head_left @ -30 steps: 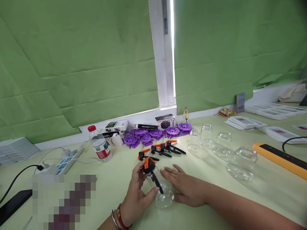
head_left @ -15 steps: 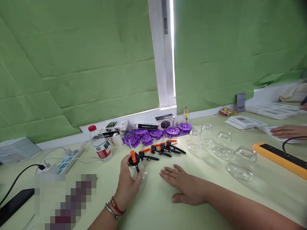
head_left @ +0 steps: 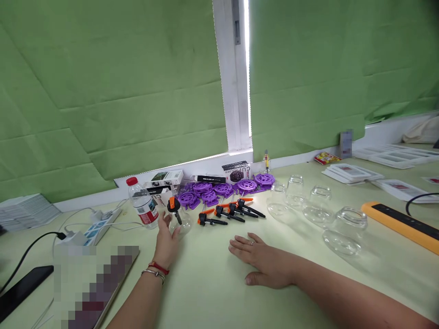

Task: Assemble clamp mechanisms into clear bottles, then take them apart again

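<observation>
My left hand [head_left: 167, 242] is beside a clear glass bottle [head_left: 184, 224] with a black and orange flip-top lid [head_left: 174, 204]. The bottle stands upright on the table. Its thumb and fingers are apart at the bottle's left side; whether they touch the glass is hard to see. Palm down, my right hand [head_left: 262, 262] lies on the table with fingers spread, holding nothing. Between and beyond the hands lie several black lids with orange levers [head_left: 228, 213]. To the right, several clear glass bottles [head_left: 346, 233] stand upside down.
Purple slotted plastic parts [head_left: 209, 194] and small boxes [head_left: 237, 173] lie against the wall. A water bottle [head_left: 143, 205] and a power strip [head_left: 101, 226] are at left. An orange and black bar [head_left: 401, 226] and white card-like trays [head_left: 353, 173] sit at right.
My left hand has moved left with the lidded glass bottle, which now stands upright. My right hand has stayed in place. Another person's hand at the far right has left the view.
</observation>
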Tool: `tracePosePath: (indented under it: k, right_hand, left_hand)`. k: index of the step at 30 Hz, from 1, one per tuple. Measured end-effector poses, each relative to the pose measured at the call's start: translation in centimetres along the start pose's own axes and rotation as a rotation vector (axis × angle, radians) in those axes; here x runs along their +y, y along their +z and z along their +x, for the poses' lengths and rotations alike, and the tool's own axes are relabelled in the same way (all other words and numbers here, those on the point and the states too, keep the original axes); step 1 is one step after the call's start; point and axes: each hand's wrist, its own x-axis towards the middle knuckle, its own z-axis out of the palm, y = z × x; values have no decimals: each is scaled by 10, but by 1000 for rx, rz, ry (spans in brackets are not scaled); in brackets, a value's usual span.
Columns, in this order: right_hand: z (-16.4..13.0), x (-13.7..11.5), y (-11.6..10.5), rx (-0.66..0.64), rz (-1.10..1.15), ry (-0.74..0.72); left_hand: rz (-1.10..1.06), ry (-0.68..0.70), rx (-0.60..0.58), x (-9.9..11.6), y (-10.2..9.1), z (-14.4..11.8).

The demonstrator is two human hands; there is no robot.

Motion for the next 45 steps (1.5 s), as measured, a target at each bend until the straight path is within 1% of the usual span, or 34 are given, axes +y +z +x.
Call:
tracePosePath:
  k: [3,7,9,11,12,13,14,15,17,19,20,22,23,25,29,33,35,37,40,45]
  right_hand:
    - [0,0,0,4,-6,-5]
    - [0,-1,-1,1,-30,0]
    - [-1,0,0,9,-43,-5]
    - [-1,2,3,33,-56,-20]
    - [-1,4,4,65,-65,-33]
    - [0,6,5,128,-77,-46]
    - [0,8,6,225,-91,-53]
    - [1,10,6,356,-109,-51]
    - [3,16,3,669,-154,-18]
    - [6,24,-2,961,-207,46]
    - [7,29,-4,1086,-234,87]
    - [9,40,-10,1303,-276,193]
    - [9,47,-12,1384,-285,248]
    - [10,60,-15,1482,-290,349]
    - [12,83,-13,1537,-241,538]
    - [14,97,-9,1520,-123,731]
    - [15,100,-9,1500,-88,799]
    - [15,103,-10,1493,-88,823]
    - [16,109,-14,1481,-106,846]
    - [14,125,-20,1391,-35,1024]
  left_hand:
    - [57,-67,-1,-9,0,4]
    - [104,-137,0,-16,3,7]
    - [127,-137,1,-17,4,7]
    - [176,-99,12,-16,5,6]
    - [207,-71,26,-14,5,5]
    - [238,-37,47,-11,5,4]
    - [269,5,76,-6,5,2]
    - [291,49,105,-1,6,0]
    - [332,184,164,12,8,-7]
    - [329,326,174,26,12,-16]
    - [323,388,138,32,15,-21]
    - [322,464,22,42,20,-31]
    - [326,485,-32,46,22,-35]
    - [339,498,-116,50,27,-40]
    - [330,449,-197,48,39,-37]
    - [274,341,-234,39,50,-18]
    - [252,288,-251,33,53,-8]
    - [243,262,-267,30,55,-1]
    - [253,261,-297,28,54,0]
    - [274,305,-359,30,52,-6]
